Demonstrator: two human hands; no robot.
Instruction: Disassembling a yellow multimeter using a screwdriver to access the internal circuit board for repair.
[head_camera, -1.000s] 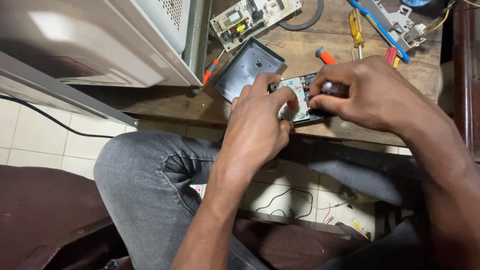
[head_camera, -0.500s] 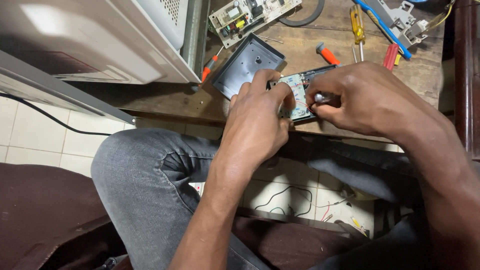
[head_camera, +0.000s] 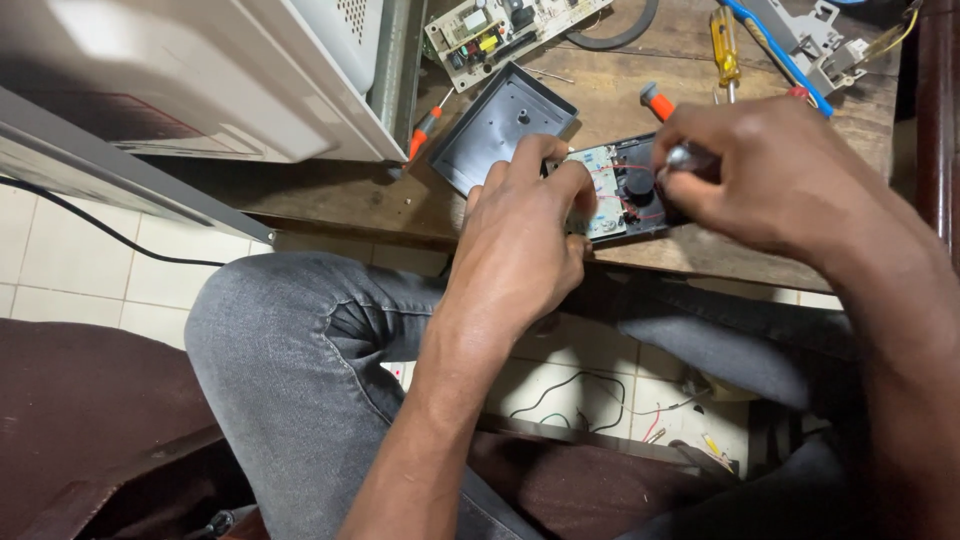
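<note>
Dim, warm indoor light falls from above; glare washes out the white appliance (head_camera: 180, 70) at top left. Deep shadow lies under the bench (head_camera: 330, 195). The right hand (head_camera: 790, 170) looks slightly motion-blurred; the bottom corners stay dark

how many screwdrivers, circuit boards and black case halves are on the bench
screwdrivers: 3 – red-handled one by the white appliance, orange-handled one, yellow-handled one
circuit boards: 2 – loose board, board in the opened device under the left hand and right hand
black case halves: 1 – empty cover
total: 6
</note>
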